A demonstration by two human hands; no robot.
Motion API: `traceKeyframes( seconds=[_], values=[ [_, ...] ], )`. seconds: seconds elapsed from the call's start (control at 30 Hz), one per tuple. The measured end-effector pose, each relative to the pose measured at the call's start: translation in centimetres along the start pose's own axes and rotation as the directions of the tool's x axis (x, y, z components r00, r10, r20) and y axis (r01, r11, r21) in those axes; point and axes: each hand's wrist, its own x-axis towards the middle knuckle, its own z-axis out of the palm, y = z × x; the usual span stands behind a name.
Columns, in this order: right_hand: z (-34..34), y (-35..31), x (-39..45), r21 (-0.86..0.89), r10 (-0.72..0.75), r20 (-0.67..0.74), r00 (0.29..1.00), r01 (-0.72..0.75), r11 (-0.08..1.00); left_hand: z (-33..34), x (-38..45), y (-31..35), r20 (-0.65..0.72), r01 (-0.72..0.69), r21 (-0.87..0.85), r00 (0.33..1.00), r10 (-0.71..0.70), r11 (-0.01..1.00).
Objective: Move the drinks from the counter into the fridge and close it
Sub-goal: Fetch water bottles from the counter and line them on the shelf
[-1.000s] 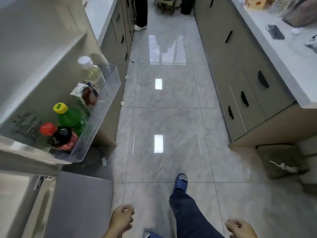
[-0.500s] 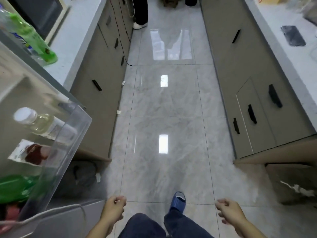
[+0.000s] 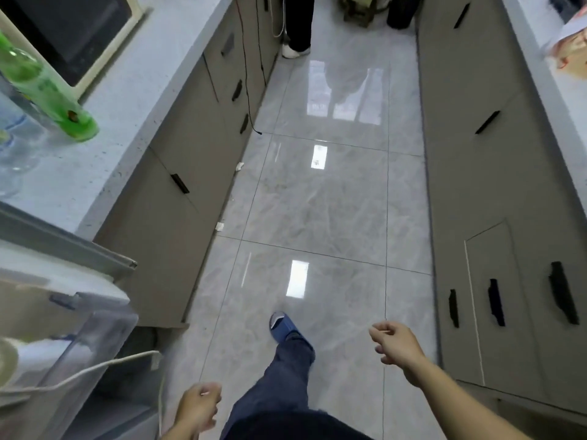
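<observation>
Green bottle (image 3: 47, 90) left on counter (image 3: 133, 100) beyond open fridge door (image 3: 63, 312) | left hand (image 3: 198, 409), right hand (image 3: 395, 344): loosely curled, empty

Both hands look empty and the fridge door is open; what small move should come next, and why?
Probably reach the left hand up to the green bottle standing on the left counter: both it and the right hand hold nothing, and the fridge door beside it stands open.

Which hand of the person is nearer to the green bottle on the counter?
The left hand. It hangs low beside the open fridge door, on the same side as the green bottle. The right hand hangs across the aisle, by the opposite cabinets. Both hold nothing.
</observation>
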Motion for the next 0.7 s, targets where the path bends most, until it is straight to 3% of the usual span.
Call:
traceKeyframes(
  seconds=[0.1,0.27,0.4,0.7],
  values=[
    [-0.7,-5.1,2.2,-0.057,0.013,0.006,1.0,-0.013,0.998,0.8,0.8,5.6,0.001,0.033,-0.028,0.999,-0.033,0.999],
    [-1.3,-12.9,7.0,-0.163,-0.043,0.028,0.999,0.047,0.985,1.5,2.3,16.8,0.039,-0.063,-0.107,0.997,0.068,0.992],
    [-1.5,-17.7,10.9,-0.238,-0.008,0.057,0.998,0.021,0.971,1.8,3.1,22.8,0.013,-0.103,-0.186,0.994,0.107,0.977],
    [-0.9,-30.2,20.7,-0.461,0.017,0.197,0.98,0.077,0.884,1.2,3.8,30.3,-0.136,-0.034,-0.431,0.99,-0.028,0.902]
  ],
)
